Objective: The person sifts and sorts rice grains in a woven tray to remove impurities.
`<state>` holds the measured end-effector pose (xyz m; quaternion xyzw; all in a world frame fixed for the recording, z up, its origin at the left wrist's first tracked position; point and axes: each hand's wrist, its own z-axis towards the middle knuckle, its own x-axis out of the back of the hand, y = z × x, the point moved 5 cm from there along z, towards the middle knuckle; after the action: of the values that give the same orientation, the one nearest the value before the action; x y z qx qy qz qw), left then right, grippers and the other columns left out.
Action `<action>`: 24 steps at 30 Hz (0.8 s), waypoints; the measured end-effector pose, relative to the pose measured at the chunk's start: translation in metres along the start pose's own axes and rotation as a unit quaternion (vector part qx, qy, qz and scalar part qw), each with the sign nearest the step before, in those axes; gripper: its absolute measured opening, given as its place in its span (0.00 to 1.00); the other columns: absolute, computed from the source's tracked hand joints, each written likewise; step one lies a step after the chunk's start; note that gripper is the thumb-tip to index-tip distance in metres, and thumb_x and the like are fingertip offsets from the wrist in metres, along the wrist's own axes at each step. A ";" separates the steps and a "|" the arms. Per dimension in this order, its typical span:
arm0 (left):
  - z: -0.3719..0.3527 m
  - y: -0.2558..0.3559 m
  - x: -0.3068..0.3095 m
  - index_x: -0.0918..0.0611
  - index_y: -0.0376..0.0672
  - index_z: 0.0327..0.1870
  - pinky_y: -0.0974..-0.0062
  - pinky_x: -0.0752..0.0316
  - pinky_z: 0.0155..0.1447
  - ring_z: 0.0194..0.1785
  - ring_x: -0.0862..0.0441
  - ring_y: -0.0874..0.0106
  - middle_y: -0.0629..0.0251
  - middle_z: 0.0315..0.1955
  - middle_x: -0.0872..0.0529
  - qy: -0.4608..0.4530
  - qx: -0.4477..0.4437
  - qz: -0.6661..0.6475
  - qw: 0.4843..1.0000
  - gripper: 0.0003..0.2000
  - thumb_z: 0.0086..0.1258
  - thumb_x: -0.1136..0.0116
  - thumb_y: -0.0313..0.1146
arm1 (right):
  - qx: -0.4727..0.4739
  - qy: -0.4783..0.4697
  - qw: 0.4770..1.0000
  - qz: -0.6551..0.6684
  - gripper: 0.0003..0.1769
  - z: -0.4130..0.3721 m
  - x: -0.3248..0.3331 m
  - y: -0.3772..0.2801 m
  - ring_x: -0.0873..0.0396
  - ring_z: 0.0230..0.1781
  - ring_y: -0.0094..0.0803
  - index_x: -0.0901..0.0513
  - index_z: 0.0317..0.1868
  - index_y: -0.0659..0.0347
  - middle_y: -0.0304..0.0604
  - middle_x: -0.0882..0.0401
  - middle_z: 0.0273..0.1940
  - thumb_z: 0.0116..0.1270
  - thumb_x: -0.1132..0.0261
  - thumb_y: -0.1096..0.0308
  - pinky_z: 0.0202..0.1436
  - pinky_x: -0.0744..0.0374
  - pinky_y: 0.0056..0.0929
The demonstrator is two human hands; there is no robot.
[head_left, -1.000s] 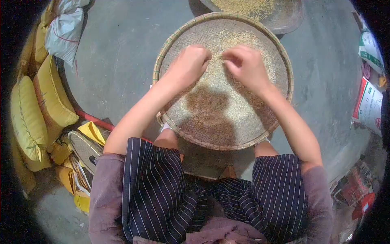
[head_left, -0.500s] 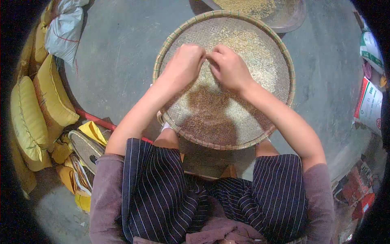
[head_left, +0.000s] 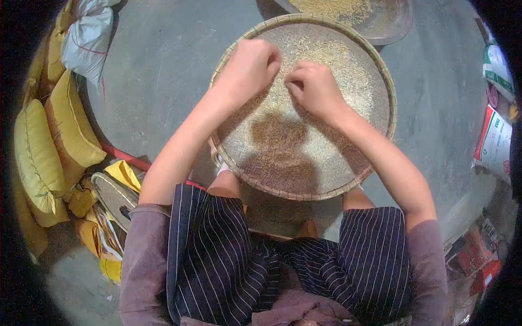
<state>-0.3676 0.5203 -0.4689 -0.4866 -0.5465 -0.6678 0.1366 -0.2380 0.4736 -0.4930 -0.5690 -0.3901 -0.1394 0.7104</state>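
A round woven tray [head_left: 392, 103] with a bound rim rests across my knees. Pale grains [head_left: 353, 70] lie scattered over its far and right parts, and my shadow falls on the near part. Over the tray's upper left is my left hand [head_left: 253, 68], its fingers curled together. My right hand [head_left: 315, 89] hovers near the tray's middle, thumb and fingertips pinched. Anything between the fingertips of either hand is too small or hidden to make out. The two hands are a little apart.
Beyond the tray stands a wide metal basin [head_left: 391, 35] with more grain. Full yellow sacks [head_left: 38, 152] and a white bag [head_left: 89, 43] line the left, above a small woven tray [head_left: 111, 195]. Printed bags [head_left: 496, 138] lie at the right edge.
My hands, whose fingertips met before, have separated. The left hand has risen farther over the tray, while the right has shifted slightly right.
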 end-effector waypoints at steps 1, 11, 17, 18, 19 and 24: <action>0.009 0.005 0.006 0.15 0.37 0.31 0.68 0.21 0.41 0.33 0.14 0.60 0.51 0.28 0.15 0.015 -0.016 -0.017 1.000 0.05 0.58 0.37 0.28 | -0.014 0.013 0.999 0.027 0.04 -0.002 0.004 0.000 0.20 0.35 0.48 0.16 0.27 0.64 0.50 0.20 0.31 0.54 0.37 0.74 0.42 0.21 0.42; 0.098 0.003 0.024 0.20 0.35 0.54 0.70 0.20 0.48 0.43 0.13 0.62 0.49 0.42 0.14 0.229 -0.094 -0.033 0.968 0.23 0.60 0.32 0.38 | -0.243 -0.005 0.947 0.212 0.08 -0.022 0.030 0.028 0.15 0.32 0.27 0.12 0.36 0.66 0.45 0.13 0.32 0.55 0.29 0.73 0.37 0.18 0.25; 0.033 -0.037 0.015 0.15 0.42 0.48 0.71 0.20 0.50 0.45 0.14 0.66 0.58 0.47 0.14 0.135 -0.001 -0.065 0.989 0.14 0.62 0.34 0.34 | -0.289 0.042 0.906 0.308 0.11 0.008 0.074 0.039 0.16 0.34 0.23 0.13 0.40 0.67 0.42 0.13 0.34 0.60 0.29 0.68 0.43 0.19 0.23; 0.021 -0.039 0.022 0.14 0.42 0.47 0.72 0.20 0.50 0.46 0.14 0.66 0.59 0.47 0.14 0.176 -0.011 -0.052 0.983 0.13 0.62 0.34 0.33 | -0.259 0.088 0.930 0.246 0.12 0.019 0.089 0.043 0.16 0.35 0.22 0.13 0.41 0.65 0.41 0.12 0.34 0.60 0.29 0.66 0.43 0.19 0.22; 0.010 -0.038 0.029 0.14 0.42 0.46 0.72 0.20 0.50 0.46 0.15 0.67 0.60 0.46 0.14 0.217 -0.021 -0.039 0.975 0.12 0.62 0.35 0.32 | -0.230 0.116 0.933 0.250 0.13 0.030 0.102 0.044 0.17 0.36 0.22 0.12 0.41 0.63 0.39 0.13 0.35 0.59 0.28 0.65 0.43 0.19 0.23; -0.036 -0.034 0.039 0.15 0.42 0.46 0.72 0.20 0.48 0.45 0.15 0.68 0.61 0.44 0.13 0.208 0.006 0.005 0.978 0.11 0.62 0.36 0.29 | -0.145 0.264 0.953 -0.003 0.15 0.078 0.137 0.133 0.15 0.33 0.28 0.12 0.44 0.59 0.43 0.13 0.34 0.55 0.31 0.67 0.41 0.19 0.25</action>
<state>-0.4290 0.5156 -0.4561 -0.3390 -0.5081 -0.7501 0.2534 -0.0935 0.6208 -0.4842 -0.6075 -0.1655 -0.3419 0.6976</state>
